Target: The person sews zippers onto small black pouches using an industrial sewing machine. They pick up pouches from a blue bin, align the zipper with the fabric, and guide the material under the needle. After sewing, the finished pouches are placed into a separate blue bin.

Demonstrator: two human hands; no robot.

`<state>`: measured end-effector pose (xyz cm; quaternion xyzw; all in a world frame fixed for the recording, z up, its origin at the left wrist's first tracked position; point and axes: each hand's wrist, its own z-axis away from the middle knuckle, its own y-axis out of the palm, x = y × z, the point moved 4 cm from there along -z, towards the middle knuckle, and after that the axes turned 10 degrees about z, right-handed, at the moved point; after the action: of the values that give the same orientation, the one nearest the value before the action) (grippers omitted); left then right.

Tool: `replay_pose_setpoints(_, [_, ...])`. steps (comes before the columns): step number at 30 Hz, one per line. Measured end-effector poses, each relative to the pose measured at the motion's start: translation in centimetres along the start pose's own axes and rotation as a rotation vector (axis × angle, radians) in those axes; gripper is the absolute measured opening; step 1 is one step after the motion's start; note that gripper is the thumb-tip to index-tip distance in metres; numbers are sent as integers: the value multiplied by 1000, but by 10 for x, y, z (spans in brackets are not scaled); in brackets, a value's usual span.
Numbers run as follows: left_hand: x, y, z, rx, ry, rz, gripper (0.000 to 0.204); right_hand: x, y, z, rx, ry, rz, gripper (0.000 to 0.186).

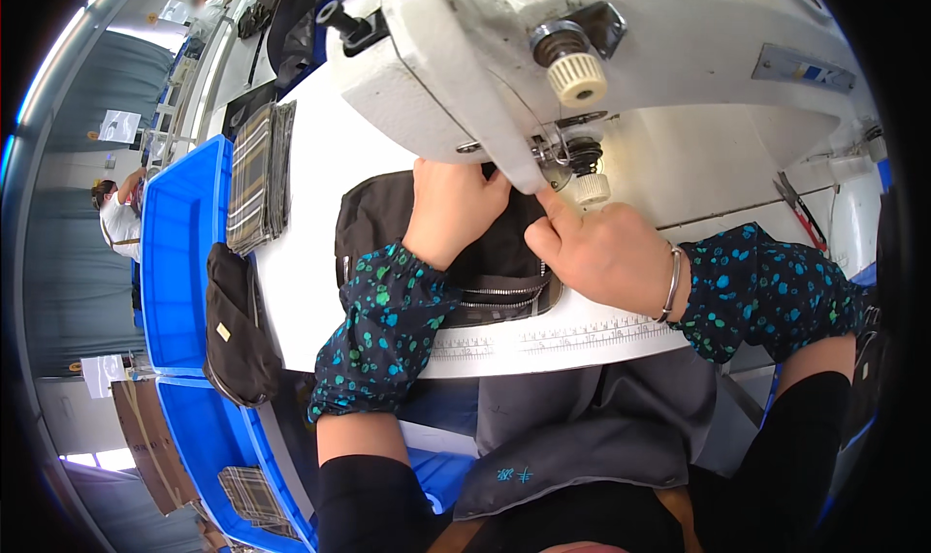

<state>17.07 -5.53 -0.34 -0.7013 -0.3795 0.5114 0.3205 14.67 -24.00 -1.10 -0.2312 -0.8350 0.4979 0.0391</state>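
Observation:
A black fabric bag [373, 214] with a silver zipper [499, 293] along its near edge lies on the white sewing table [310, 306]. Above its far part stands the head of a white sewing machine [427, 78]. My left hand [451, 209] rests on the bag; its fingertips disappear behind the machine head, with the thumb partly showing. Beside the bag's right edge is my right hand [611, 257], its index finger stretched toward the needle area and the other fingers curled. What those curled fingers grip, if anything, is hidden. The needle itself cannot be made out.
Red-handled snips [803, 214] lie at the right. On the left are a stack of plaid fabric pieces [260, 175], a dark pouch [233, 330] and blue bins [184, 262], [208, 412]. A ruler strip [572, 338] runs along the front edge. Another person [121, 214] is far left.

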Motion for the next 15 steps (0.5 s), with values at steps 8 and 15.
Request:
replay_pose_setpoints(8, [5,1,-5,1,43,24,33,-2,-1,-1,-1,21,-39,13])
replay_pose_setpoints(15, [22,-2,-7,-83,65,-145,18,-6,2,-3,-12,23,-70,12])
